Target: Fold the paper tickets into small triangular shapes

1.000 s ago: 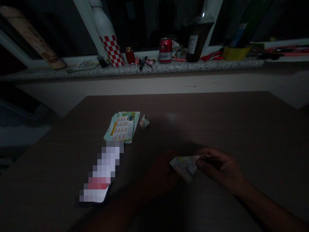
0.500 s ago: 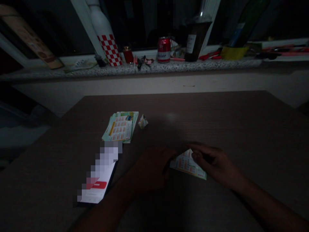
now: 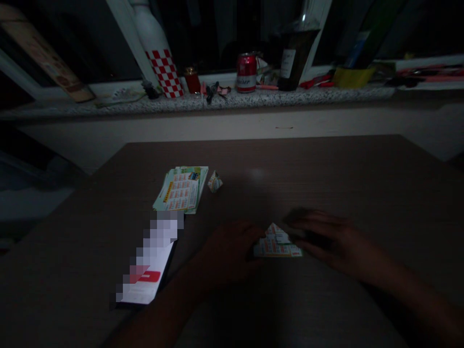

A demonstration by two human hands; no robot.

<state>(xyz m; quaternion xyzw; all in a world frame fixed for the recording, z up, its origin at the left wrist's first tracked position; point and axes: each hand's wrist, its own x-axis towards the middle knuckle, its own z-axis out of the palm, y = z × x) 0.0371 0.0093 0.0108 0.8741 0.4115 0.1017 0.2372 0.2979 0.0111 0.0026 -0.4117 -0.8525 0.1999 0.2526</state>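
The scene is very dark. A small printed paper (image 3: 277, 241), folded into a triangle, lies on the brown table (image 3: 326, 169). My left hand (image 3: 226, 251) rests against the paper's left edge, fingers curled down on it. My right hand (image 3: 326, 241) is at the paper's right edge, smeared by motion, so its fingers are unclear. A stack of similar printed cards (image 3: 181, 190) lies farther back on the left, with a small folded paper piece (image 3: 215, 181) beside it.
A lit phone (image 3: 148, 270) lies at the front left of the table. Behind the table runs a stone sill (image 3: 224, 101) with a checked white bottle (image 3: 159, 53), a red can (image 3: 247, 72), a dark bottle (image 3: 293, 53) and other small items.
The paper was held up between both hands a second ago. It now lies flatter on the table as a triangle, and my right hand has slid along its right edge.
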